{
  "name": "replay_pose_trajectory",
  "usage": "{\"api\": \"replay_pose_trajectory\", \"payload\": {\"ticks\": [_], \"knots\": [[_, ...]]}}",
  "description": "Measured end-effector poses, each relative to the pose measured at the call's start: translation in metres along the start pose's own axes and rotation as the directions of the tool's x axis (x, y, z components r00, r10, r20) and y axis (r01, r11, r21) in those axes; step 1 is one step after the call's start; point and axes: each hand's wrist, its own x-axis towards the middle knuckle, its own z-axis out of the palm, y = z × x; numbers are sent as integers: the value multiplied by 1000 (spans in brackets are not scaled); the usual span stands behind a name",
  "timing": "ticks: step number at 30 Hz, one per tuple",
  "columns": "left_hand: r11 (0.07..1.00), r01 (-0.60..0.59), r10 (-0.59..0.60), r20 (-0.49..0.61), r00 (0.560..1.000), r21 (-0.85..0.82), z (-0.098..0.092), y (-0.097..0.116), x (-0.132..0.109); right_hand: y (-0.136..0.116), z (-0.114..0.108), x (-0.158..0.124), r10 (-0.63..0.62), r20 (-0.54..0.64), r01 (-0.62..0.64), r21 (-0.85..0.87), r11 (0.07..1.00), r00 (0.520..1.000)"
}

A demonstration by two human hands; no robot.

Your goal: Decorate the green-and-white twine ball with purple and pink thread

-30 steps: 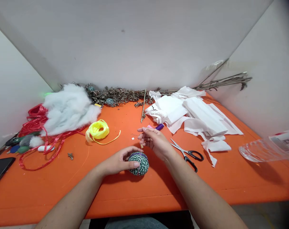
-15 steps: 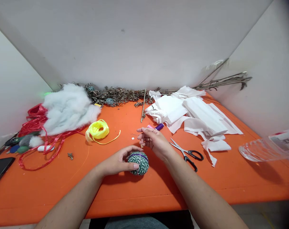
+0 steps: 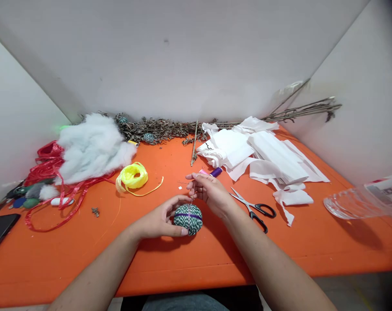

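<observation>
My left hand (image 3: 165, 218) is curled round the left side of a green-and-white ball of yarn (image 3: 196, 219), thumb along its near edge. A band of purple thread circles the ball sideways, and a pale thread crosses it from front to back. Above the ball, my right hand (image 3: 210, 194) pinches a thin thread (image 3: 193, 194) that runs up taut from it. Just beyond the right fingers lie a purple thread spool (image 3: 216, 172) and a pink spool (image 3: 203, 172), partly hidden. Scissors (image 3: 256, 209) with black handles lie to the right.
Yellow ribbon (image 3: 140, 178), white stuffing (image 3: 92, 149) and red ribbon (image 3: 30, 218) lie to the left. Dried stems (image 3: 166, 129) line the wall. White paper (image 3: 276, 157) is heaped at right, near a clear plastic bottle (image 3: 348, 203). A dark phone (image 3: 1, 231) sits at the left edge.
The ball has turned slightly in my left hand, so its purple band now sits lower and nearer its middle. My left thumb has shifted a little toward its near edge. My right hand has barely moved.
</observation>
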Motion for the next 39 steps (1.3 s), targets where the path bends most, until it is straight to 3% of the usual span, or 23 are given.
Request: {"api": "replay_pose_trajectory", "payload": {"ticks": [7,13,17,39], "knots": [[999,24,-25,46,999,31,0,0,1,1,-1,0,8,7,-8,-4,1000,1000],[986,42,-42,-5,999,159,-1,3,2,0,1,-1,13,-1,-13,-6,1000,1000],[991,49,-53,33,998,122,-3,0,2,0,0,0,16,-10,-16,-9,1000,1000],[998,56,-55,20,998,-21,3,4,-1,0,0,-1,14,-11,-14,-6,1000,1000]]}}
